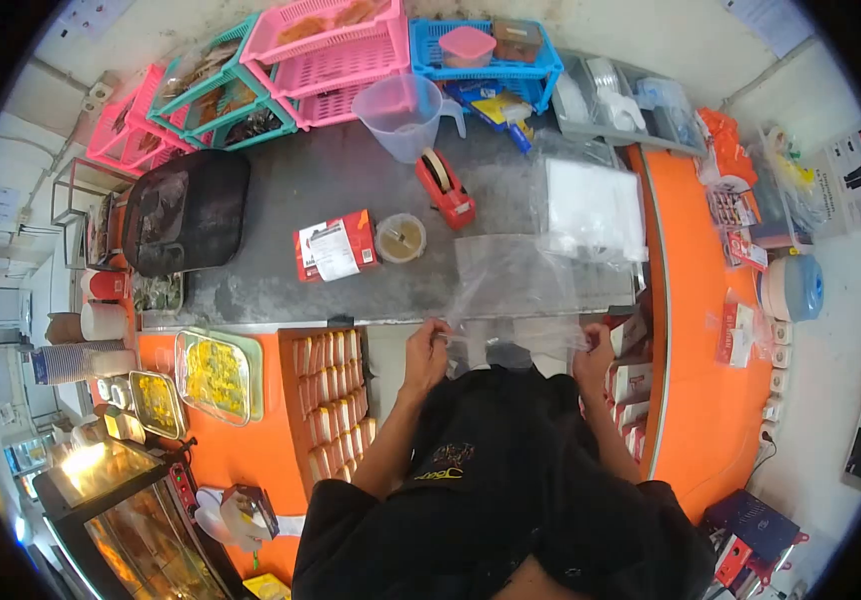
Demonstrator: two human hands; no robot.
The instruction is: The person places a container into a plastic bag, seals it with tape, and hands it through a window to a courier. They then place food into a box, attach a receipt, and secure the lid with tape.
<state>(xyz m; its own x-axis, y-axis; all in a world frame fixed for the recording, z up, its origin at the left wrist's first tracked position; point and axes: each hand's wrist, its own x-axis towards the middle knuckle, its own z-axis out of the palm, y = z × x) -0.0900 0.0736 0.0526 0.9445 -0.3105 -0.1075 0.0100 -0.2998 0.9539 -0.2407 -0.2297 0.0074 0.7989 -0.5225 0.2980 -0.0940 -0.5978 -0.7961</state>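
A clear plastic bag is stretched across the counter's front edge, close to my body. My left hand pinches its left side, and my right hand grips the opposite side. Beyond the bag, a red-and-white box lies beside a small round tub with something brownish inside. A red tape dispenser rests farther back. To the right of the bag lies a stack of white sheets or bags in clear plastic.
A clear measuring jug and a black tray stand on the dark counter. Pink baskets, a blue basket and a grey cutlery tray line the back. Glass dishes of yellow food sit at left, near a lit display case.
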